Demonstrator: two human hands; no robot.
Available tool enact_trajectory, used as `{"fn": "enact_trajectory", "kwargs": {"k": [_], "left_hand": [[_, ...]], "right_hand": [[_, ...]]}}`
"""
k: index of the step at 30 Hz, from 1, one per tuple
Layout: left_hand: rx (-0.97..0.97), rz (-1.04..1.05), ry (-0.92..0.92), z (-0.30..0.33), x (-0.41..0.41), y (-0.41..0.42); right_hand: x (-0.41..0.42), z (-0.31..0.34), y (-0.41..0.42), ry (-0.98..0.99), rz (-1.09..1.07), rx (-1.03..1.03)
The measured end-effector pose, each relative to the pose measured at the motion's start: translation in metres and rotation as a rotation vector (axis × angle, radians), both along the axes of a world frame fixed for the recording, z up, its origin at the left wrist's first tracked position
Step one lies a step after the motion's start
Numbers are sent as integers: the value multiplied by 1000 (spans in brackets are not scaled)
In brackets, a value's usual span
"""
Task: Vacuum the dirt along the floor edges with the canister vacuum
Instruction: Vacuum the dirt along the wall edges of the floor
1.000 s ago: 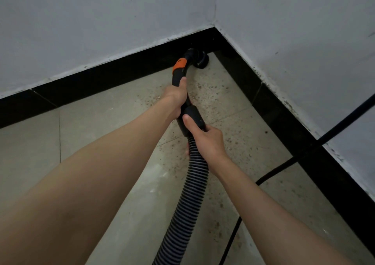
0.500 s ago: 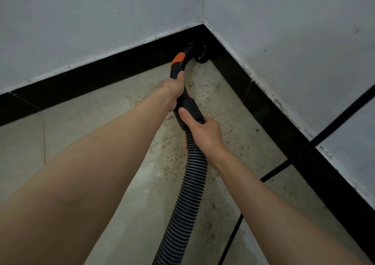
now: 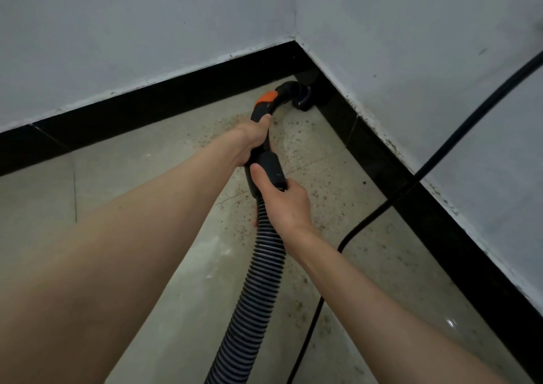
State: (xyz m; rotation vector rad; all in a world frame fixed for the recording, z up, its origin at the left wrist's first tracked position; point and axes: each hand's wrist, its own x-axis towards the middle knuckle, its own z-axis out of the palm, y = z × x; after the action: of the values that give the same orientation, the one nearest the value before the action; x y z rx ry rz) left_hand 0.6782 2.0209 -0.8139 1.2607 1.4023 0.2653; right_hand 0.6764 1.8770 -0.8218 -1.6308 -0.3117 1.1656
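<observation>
The canister itself is nowhere to be seen; the ribbed hose (image 3: 258,283) runs off the bottom edge of the view, and the black power cord (image 3: 367,222) is cut off at both the right edge and the bottom. The nozzle (image 3: 304,101) is dark against the black baseboard (image 3: 164,101), so its shape is hard to make out, and whether its mouth actually touches the floor cannot be told.

The left hand (image 3: 254,141) is wrapped round the curved handle (image 3: 264,110) just below its orange patch, thumb up along the grip. The right hand (image 3: 286,201) is closed round the black cuff (image 3: 271,169) where the hose joins the handle, thumb lying on top, just behind the left hand. Beyond both hands the handle arches over and down into the corner where the two white walls (image 3: 411,31) meet.

The handle is black with an orange top; the hose is dark grey with paler ridges. Brown specks of dirt (image 3: 320,148) lie scattered over the pale tiled floor (image 3: 123,172) around the hands and along the right baseboard
</observation>
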Motion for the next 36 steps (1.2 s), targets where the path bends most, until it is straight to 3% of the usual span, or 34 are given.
{"fn": "enact_trajectory", "kwargs": {"k": [9, 28, 36], "left_hand": [[-56, -38, 19, 4, -9, -25], [200, 26, -49, 11, 3, -12], [193, -18, -69, 16, -2, -12]], "right_hand": [[-12, 8, -26, 6, -11, -13], [6, 3, -6, 61, 23, 102], [9, 2, -2, 104, 59, 130]]}}
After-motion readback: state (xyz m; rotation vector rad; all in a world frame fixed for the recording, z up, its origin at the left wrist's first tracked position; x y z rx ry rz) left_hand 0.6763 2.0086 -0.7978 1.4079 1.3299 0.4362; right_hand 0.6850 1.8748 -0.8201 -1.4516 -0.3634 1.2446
